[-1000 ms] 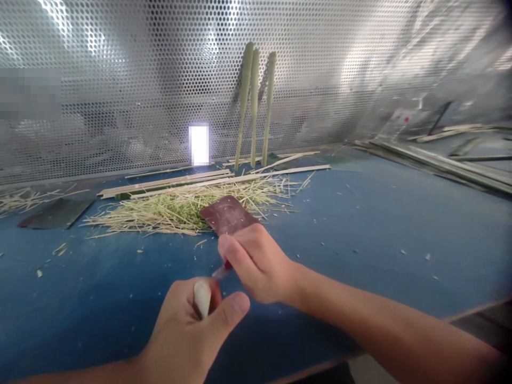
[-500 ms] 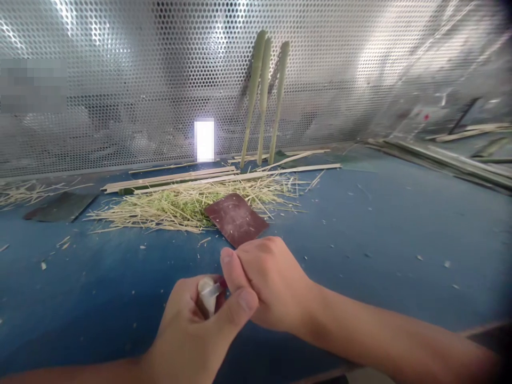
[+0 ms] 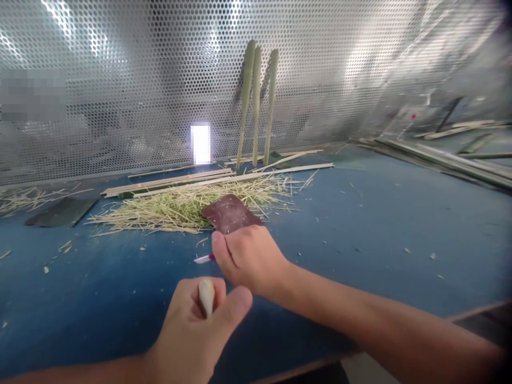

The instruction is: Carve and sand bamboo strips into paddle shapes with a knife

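Note:
Low in the view, my left hand (image 3: 196, 325) is closed around a pale piece (image 3: 206, 296) with a smooth, rounded end; the rest of it is hidden in the fist. My right hand (image 3: 250, 258) grips a small knife (image 3: 204, 259) by its reddish handle, the short blade pointing left. The blade is apart from the pale piece, a little above my left fist. Just beyond my right hand, a dark red sheet like sandpaper (image 3: 231, 214) lies partly over a heap of shavings (image 3: 168, 209).
Long split strips (image 3: 172, 181) lie behind the shavings. Three carved green sticks (image 3: 256, 106) lean on a perforated metal panel (image 3: 320, 64). A dark sheet (image 3: 62, 212) lies at left, more long strips (image 3: 440, 160) at right. Chips dot the blue table (image 3: 360, 224).
My right hand has moved forward and slightly left, bringing the knife blade off the pale piece. My left hand stays nearly in place. The view has shifted slightly.

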Motion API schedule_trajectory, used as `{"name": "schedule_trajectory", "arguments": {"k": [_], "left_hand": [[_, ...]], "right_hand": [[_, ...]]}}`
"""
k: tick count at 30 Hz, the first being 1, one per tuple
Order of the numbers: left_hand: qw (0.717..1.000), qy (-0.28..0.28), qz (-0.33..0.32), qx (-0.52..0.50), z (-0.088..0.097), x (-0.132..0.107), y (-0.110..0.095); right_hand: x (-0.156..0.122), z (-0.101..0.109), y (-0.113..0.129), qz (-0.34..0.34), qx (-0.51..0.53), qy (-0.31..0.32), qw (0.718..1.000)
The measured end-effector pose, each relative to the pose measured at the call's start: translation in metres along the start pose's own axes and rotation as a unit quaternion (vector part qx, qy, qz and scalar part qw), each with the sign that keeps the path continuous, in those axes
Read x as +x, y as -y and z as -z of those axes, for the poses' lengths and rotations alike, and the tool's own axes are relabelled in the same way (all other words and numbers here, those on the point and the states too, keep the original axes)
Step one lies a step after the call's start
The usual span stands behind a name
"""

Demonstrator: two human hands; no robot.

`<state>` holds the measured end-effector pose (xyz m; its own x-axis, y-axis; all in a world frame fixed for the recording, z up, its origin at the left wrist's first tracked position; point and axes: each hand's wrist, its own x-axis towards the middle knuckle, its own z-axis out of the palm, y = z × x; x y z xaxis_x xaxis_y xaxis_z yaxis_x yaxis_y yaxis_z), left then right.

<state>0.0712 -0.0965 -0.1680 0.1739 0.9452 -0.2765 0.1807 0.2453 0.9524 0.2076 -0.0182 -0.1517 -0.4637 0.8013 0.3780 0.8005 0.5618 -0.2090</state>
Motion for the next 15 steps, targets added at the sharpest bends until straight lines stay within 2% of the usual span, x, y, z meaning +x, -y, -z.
{"name": "schedule_trajectory", "arguments": {"k": [4,8,12,15], "left_hand": [[0.998,0.027,-0.054,0.004,0.006,-0.006,0.004],[0.994,0.065,-0.089,-0.015,0.012,-0.006,0.002],[0.988,0.097,-0.072,-0.102,0.013,0.001,0.000],[0.984,0.084,-0.055,-0.148,0.012,0.005,0.004]], "right_hand": [[0.007,0.005,-0.010,-0.047,0.057,0.001,0.997],[0.009,0.007,-0.016,-0.058,0.108,-0.004,0.992],[0.007,0.007,-0.016,-0.053,0.193,-0.011,0.980],[0.005,0.008,-0.014,-0.033,0.231,-0.014,0.972]]}}
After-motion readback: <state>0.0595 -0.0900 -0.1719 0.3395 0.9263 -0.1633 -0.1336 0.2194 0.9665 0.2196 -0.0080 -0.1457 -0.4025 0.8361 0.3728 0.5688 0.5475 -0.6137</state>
